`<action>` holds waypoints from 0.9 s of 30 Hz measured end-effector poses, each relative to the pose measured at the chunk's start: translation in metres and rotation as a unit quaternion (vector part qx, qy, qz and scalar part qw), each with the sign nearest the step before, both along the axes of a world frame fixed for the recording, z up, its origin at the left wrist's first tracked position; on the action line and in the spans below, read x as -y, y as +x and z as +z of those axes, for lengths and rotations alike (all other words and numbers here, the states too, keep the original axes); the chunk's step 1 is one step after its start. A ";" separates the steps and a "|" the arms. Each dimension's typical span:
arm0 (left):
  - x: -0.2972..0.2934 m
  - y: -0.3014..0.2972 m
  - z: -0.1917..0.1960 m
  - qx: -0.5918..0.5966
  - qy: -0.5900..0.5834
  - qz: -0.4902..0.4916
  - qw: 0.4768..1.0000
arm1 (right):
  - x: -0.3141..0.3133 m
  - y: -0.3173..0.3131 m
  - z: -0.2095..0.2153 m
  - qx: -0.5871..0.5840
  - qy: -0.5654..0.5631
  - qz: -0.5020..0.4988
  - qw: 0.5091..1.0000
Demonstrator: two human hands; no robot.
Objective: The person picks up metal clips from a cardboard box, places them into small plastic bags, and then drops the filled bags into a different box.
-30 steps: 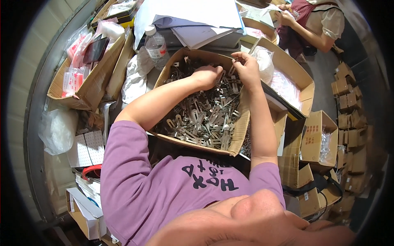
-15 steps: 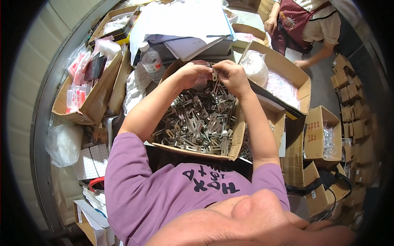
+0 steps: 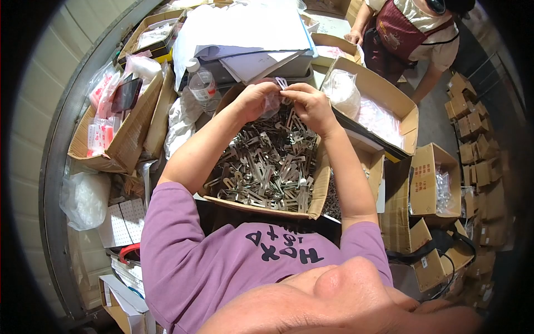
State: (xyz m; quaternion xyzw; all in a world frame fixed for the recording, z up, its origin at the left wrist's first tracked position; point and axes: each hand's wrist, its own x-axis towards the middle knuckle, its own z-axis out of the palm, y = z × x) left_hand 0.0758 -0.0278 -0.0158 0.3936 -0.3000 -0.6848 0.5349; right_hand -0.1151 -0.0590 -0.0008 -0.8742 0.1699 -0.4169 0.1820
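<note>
right now the left hand [image 3: 255, 100] and the right hand [image 3: 308, 103] are up close together, and the fingers pinch a small metal clip [image 3: 282, 83] and a little clear bag [image 3: 271, 106] between them. both hands are closed on these two things, held in the air. just below the grip sits an open cardboard box [image 3: 317, 195] full of shiny metal clips [image 3: 267, 167]. the clip is tiny and smooth, so i think it could slip from the fingers and drop back into the pile, where it would be hard to find again. the bag is thin and floppy, so its mouth might fold shut and the clip could miss it. the clip ends look sharp too, and could poke a finger or tear the bag. to the left of the grip stands a plastic bottle [image 3: 203, 89], and past it a box with red and white packets [image 3: 103, 133]. above the grip lies a stack of papers [image 3: 245, 33]. to the right is a box with clear bags [image 3: 378, 114], and small boxes [image 3: 473, 133] are piled on the floor. another person [image 3: 411, 33] works beyond it.
</note>
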 end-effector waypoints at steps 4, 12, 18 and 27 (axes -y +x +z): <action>0.000 -0.004 0.000 0.038 -0.056 0.037 0.997 | -0.001 -0.001 0.000 0.043 0.119 0.002 0.992; -0.007 -0.022 0.008 0.256 -0.247 -0.073 0.932 | 0.022 -0.007 -0.016 0.152 0.403 0.028 0.902; 0.006 -0.015 0.000 0.342 -0.233 -0.006 0.910 | 0.017 0.000 -0.014 0.249 0.270 -0.051 0.929; 0.005 -0.026 -0.010 0.419 -0.210 -0.074 0.880 | 0.009 -0.001 -0.011 0.173 0.342 0.031 0.923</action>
